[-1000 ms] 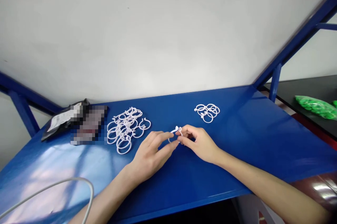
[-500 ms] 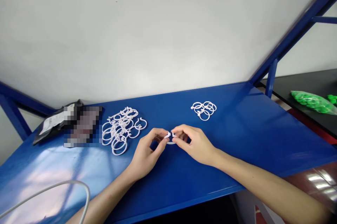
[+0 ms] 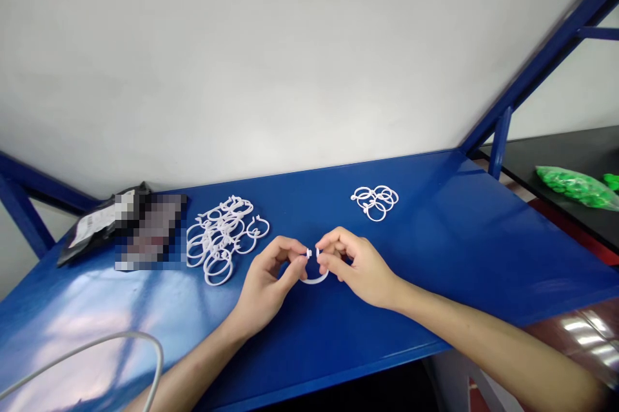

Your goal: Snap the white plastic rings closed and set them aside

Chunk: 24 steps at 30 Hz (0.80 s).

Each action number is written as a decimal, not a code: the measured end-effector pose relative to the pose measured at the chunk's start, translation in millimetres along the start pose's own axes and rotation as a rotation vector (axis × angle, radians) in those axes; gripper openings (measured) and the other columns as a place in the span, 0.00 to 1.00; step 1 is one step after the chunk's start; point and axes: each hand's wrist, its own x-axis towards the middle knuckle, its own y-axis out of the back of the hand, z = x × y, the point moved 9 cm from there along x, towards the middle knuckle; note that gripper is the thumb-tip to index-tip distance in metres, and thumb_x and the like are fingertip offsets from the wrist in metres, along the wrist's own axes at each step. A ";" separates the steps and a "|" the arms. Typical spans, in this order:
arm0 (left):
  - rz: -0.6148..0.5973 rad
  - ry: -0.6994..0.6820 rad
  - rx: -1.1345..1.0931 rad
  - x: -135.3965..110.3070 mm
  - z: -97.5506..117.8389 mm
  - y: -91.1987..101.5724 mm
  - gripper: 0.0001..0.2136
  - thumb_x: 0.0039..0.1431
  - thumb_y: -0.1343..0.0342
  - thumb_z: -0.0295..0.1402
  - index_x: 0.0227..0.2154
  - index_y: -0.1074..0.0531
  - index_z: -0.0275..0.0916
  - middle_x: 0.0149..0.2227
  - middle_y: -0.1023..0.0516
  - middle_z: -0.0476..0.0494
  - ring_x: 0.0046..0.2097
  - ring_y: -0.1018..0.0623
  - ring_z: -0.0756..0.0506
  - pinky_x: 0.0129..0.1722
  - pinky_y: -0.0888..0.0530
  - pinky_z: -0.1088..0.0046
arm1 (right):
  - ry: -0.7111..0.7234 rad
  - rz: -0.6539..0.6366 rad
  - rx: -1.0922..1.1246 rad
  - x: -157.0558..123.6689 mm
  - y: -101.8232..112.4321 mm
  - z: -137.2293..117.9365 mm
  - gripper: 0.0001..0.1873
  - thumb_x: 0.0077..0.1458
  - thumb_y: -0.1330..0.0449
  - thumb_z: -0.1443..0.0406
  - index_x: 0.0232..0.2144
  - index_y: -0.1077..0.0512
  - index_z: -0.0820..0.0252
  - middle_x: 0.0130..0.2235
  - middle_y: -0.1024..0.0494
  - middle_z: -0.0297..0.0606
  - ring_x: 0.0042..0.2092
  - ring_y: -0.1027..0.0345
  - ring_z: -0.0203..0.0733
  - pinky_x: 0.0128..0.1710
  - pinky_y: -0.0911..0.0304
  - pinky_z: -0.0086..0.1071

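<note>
Between my hands is a white plastic ring (image 3: 315, 280) with a gap at its top; its curve hangs down towards me. My left hand (image 3: 271, 280) pinches one end, where a small knobbed clasp sticks out. The other end is pinched by thumb and finger of my right hand (image 3: 360, 267). The two ends stand a little apart, and my fingers hide the ring's sides. Left of my left hand lies a tangled pile of similar white rings (image 3: 220, 238). Beyond my right hand is a smaller group of several white rings (image 3: 374, 199), overlapping flat on the table.
The blue table (image 3: 435, 231) meets a pale wall at the back. A black plastic package (image 3: 91, 225) and a blurred-out packet lie at the left. A white cable (image 3: 120, 335) loops across the front left. Blue frame bars (image 3: 500, 141) rise at both sides; a bag of green pieces (image 3: 575, 186) lies beyond the right one.
The ring has tipped so that more of its lower curve shows below my fingers. Its two ends are slightly farther apart. Both hands keep their pinch in nearly the same place.
</note>
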 end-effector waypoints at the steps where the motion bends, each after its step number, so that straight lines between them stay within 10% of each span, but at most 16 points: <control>1: 0.000 0.012 -0.008 -0.5 -0.6 -0.2 0.06 0.65 0.41 0.36 0.38 0.27 0.40 0.28 0.24 0.51 0.28 0.23 0.51 0.30 0.26 0.76 | -0.028 -0.008 0.040 0.2 -1.2 2.3 0.11 0.65 0.38 0.56 0.42 0.28 0.57 0.30 0.21 0.31 0.28 0.31 0.34 0.29 0.38 0.29; 24: 0.018 0.268 -0.218 -1.8 -27.7 -9.5 0.11 0.56 0.33 0.43 0.33 0.21 0.39 0.22 0.25 0.51 0.26 0.26 0.50 0.31 0.28 0.75 | -0.029 0.032 -0.013 -3.6 -4.8 5.3 0.13 0.65 0.38 0.55 0.35 0.26 0.58 0.26 0.29 0.29 0.27 0.41 0.33 0.27 0.45 0.29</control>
